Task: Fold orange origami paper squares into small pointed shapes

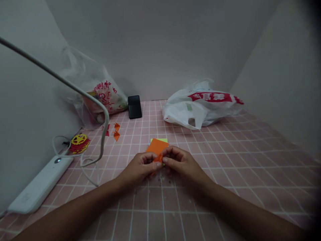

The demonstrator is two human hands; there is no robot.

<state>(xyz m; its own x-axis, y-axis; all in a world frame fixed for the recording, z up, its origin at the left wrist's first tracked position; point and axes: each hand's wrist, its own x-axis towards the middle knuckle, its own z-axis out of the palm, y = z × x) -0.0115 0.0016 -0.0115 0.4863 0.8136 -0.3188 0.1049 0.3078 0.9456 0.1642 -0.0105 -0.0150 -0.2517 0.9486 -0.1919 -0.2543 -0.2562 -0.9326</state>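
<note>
Between my two hands is a small folded piece of orange paper (158, 158), partly covered by my fingers. My left hand (141, 166) pinches its left side between thumb and fingers. On the right side, my right hand (179, 160) grips it the same way, fingertips close to the left ones. Just beyond my hands lies a stack of coloured paper sheets with an orange sheet (156, 146) on top and a yellow-green sheet (164, 140) showing behind it. Small folded orange paper pieces (116, 135) sit farther off to the left, beside a red one (107, 130).
A white power strip (41, 182) lies at the left, with a looping white cable (104, 134) near my left arm. Red and yellow cut-outs (79, 143) are piled by the wall. A black phone (134, 107) and plastic bags (200, 105) stand at the back of the pink tiled surface (235, 157).
</note>
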